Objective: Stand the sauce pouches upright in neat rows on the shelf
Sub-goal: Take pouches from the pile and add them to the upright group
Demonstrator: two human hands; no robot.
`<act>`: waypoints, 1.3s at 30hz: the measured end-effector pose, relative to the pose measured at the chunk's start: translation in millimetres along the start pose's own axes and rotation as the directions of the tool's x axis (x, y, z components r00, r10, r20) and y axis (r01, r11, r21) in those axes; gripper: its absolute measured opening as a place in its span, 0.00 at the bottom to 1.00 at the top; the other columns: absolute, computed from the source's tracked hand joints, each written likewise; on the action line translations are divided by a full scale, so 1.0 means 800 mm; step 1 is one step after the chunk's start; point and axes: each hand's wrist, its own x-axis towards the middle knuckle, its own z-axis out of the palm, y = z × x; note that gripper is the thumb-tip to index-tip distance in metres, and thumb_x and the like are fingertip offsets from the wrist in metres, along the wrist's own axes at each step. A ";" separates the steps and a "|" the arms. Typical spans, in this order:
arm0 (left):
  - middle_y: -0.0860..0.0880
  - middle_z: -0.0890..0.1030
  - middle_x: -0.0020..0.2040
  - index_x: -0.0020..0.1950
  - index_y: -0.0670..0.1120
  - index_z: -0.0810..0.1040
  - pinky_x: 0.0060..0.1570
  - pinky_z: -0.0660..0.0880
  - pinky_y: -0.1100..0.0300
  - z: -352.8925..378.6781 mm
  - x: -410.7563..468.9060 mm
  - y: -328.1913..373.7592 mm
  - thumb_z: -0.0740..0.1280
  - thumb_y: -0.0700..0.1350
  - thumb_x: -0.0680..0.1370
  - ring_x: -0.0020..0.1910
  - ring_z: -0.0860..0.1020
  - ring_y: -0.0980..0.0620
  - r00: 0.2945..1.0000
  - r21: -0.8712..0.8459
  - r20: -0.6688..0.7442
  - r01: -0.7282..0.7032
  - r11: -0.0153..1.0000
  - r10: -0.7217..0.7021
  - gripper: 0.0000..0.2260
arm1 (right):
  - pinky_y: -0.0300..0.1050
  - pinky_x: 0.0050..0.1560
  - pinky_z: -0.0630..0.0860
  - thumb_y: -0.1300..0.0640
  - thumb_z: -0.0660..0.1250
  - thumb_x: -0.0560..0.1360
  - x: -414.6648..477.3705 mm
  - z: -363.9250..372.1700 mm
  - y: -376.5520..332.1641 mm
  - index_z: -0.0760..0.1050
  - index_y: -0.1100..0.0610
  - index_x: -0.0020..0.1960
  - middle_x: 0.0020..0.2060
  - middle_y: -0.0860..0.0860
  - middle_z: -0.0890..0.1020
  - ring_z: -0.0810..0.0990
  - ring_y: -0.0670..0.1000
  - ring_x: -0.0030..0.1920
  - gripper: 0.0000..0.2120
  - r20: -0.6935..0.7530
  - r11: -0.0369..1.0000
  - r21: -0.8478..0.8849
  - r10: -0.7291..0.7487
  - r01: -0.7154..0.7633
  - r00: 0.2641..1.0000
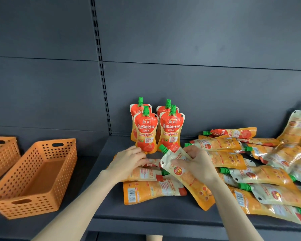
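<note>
Several orange-red sauce pouches with green caps stand upright in two short rows at the back of the dark shelf. My right hand grips one pouch, tilted with its cap up and to the left and its back face toward me. My left hand rests palm down on lying pouches just in front of the standing ones; its fingertips are partly hidden. A big heap of lying pouches covers the right part of the shelf.
An orange perforated basket sits at the left, with a second one behind it at the frame edge. A slotted upright runs down the dark back wall. One pouch leans against the wall at far right.
</note>
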 end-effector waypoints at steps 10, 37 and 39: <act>0.49 0.82 0.40 0.45 0.43 0.78 0.25 0.74 0.62 -0.029 0.004 -0.023 0.58 0.52 0.79 0.38 0.82 0.52 0.921 0.036 -0.389 -0.019 0.999 0.031 0.16 | 0.43 0.37 0.82 0.57 0.73 0.69 0.012 -0.004 -0.036 0.75 0.58 0.51 0.42 0.52 0.84 0.84 0.48 0.38 0.13 -0.128 0.949 0.292 -0.081 0.116 0.988; 0.58 0.80 0.51 0.59 0.51 0.73 0.39 0.75 0.72 -0.056 0.001 -0.027 0.64 0.47 0.77 0.48 0.80 0.65 0.785 -0.948 -0.123 0.088 0.305 -0.608 0.11 | 0.58 0.43 0.81 0.53 0.73 0.70 0.065 0.060 -0.060 0.72 0.59 0.48 0.40 0.57 0.82 0.82 0.59 0.41 0.14 -0.326 0.935 0.243 -0.172 0.258 0.930; 0.59 0.79 0.51 0.59 0.52 0.73 0.38 0.75 0.73 -0.045 -0.003 -0.023 0.64 0.47 0.77 0.47 0.79 0.66 0.773 -0.951 -0.100 0.111 0.288 -0.626 0.11 | 0.50 0.46 0.82 0.55 0.72 0.71 0.065 0.063 -0.056 0.73 0.54 0.53 0.45 0.47 0.83 0.82 0.48 0.46 0.13 -0.301 0.943 0.215 -0.183 0.254 0.936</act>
